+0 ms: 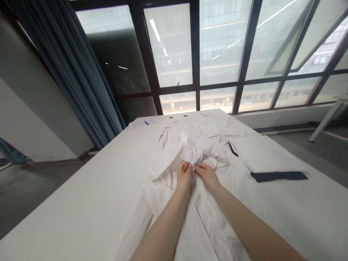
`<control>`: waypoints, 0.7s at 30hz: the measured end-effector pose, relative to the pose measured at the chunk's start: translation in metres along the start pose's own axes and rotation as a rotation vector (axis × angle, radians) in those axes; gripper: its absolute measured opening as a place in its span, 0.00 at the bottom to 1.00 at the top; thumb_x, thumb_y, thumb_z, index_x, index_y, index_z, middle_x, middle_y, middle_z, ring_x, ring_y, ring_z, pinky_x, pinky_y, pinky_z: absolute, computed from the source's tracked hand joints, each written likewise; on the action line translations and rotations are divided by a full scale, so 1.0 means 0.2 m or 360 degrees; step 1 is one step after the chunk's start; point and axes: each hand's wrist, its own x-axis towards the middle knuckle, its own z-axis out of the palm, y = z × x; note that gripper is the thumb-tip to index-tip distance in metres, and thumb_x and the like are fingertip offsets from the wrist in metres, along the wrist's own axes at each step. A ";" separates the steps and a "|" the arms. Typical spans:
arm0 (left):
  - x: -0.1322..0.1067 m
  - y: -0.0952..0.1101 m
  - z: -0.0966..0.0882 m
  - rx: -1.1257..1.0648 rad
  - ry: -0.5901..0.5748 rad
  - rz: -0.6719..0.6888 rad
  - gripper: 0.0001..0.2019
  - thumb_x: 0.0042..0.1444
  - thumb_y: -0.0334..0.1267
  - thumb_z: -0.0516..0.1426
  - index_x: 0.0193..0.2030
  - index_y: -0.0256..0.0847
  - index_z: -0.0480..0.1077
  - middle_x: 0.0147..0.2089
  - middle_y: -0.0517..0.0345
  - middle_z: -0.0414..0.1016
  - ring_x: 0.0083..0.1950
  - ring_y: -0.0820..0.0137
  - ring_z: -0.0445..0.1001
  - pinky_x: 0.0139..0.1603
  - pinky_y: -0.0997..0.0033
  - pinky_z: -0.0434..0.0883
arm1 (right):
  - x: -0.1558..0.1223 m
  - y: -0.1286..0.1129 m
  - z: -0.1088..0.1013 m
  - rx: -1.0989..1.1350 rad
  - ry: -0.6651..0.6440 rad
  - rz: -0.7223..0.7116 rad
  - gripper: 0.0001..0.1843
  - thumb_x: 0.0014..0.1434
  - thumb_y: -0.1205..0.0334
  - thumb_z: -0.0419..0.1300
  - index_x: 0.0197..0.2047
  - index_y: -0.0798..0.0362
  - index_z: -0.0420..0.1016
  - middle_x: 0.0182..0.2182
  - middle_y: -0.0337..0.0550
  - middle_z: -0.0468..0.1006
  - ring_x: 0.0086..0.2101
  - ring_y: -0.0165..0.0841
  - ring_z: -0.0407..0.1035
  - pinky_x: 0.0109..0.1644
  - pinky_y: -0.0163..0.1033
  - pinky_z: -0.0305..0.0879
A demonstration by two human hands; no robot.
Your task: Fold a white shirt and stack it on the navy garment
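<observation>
A crumpled white garment, probably a shirt [209, 232], lies spread over a white table [81, 192], its cloth bunched in the middle. My left hand [184, 175] pinches a fold of it with the fingertips. Close beside it, my right hand [207, 177] pinches the same gathered cloth, and the two hands almost touch. A long navy strip [278, 176] lies on the white cloth to the right of my hands. A shorter navy strip [233, 149] shows farther up, partly hidden in the folds.
Loose papers [138, 125] with a blue pen [146, 123] lie at the table's far left corner, and two small dark discs [178, 116] sit at the far edge. Large windows [195, 47] stand beyond, with a blue-grey curtain [78, 65] at left.
</observation>
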 end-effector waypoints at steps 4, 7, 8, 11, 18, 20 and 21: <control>0.00 0.00 0.01 0.0063 0.0069 -0.0044 0.13 0.40 0.31 0.56 0.21 0.39 0.51 0.21 0.68 0.59 0.23 0.80 0.60 0.28 0.79 0.58 | 0.00 0.01 -0.01 -0.0594 0.0011 -0.0411 0.07 0.42 0.61 0.59 0.26 0.55 0.69 0.23 0.40 0.73 0.26 0.30 0.67 0.33 0.36 0.62; 0.00 0.00 0.00 0.0089 0.0099 -0.0067 0.13 0.38 0.31 0.57 0.21 0.40 0.51 0.21 0.68 0.60 0.23 0.79 0.60 0.28 0.79 0.58 | -0.01 0.00 -0.02 -0.0947 0.0103 -0.0626 0.06 0.46 0.62 0.55 0.28 0.54 0.69 0.25 0.41 0.73 0.27 0.31 0.67 0.33 0.37 0.63; 0.00 0.00 0.00 0.0090 0.0116 -0.0069 0.13 0.38 0.31 0.57 0.21 0.40 0.52 0.20 0.68 0.60 0.23 0.79 0.61 0.28 0.79 0.58 | -0.02 0.00 -0.02 -0.1046 0.0137 -0.0699 0.06 0.46 0.62 0.54 0.28 0.54 0.70 0.26 0.42 0.73 0.27 0.31 0.67 0.33 0.37 0.63; 0.00 0.00 0.00 0.0085 0.0181 -0.0078 0.13 0.38 0.31 0.57 0.22 0.40 0.52 0.20 0.69 0.61 0.23 0.79 0.61 0.29 0.79 0.59 | -0.05 -0.02 -0.01 -0.1173 0.0164 -0.0817 0.07 0.47 0.62 0.54 0.28 0.54 0.71 0.26 0.43 0.73 0.28 0.31 0.67 0.34 0.36 0.63; -0.02 -0.01 0.00 0.0182 0.0134 -0.0068 0.13 0.40 0.33 0.57 0.25 0.41 0.52 0.21 0.67 0.65 0.24 0.77 0.65 0.30 0.77 0.61 | -0.06 -0.06 -0.01 -0.1093 0.0104 -0.0668 0.08 0.46 0.59 0.56 0.25 0.53 0.73 0.24 0.45 0.74 0.26 0.34 0.67 0.33 0.38 0.62; -0.02 -0.01 0.00 0.0242 0.0117 -0.0005 0.14 0.40 0.33 0.57 0.25 0.41 0.51 0.22 0.66 0.66 0.26 0.76 0.67 0.31 0.76 0.61 | -0.06 -0.07 -0.01 -0.1127 0.0142 -0.0712 0.07 0.45 0.60 0.56 0.23 0.53 0.72 0.23 0.44 0.73 0.25 0.33 0.66 0.32 0.37 0.61; -0.02 -0.01 0.00 0.0263 0.0114 0.0027 0.14 0.41 0.32 0.57 0.25 0.41 0.51 0.22 0.65 0.67 0.26 0.75 0.67 0.31 0.76 0.61 | -0.06 -0.08 -0.01 -0.1150 0.0162 -0.0741 0.07 0.45 0.61 0.55 0.22 0.53 0.71 0.22 0.44 0.73 0.25 0.33 0.65 0.32 0.37 0.60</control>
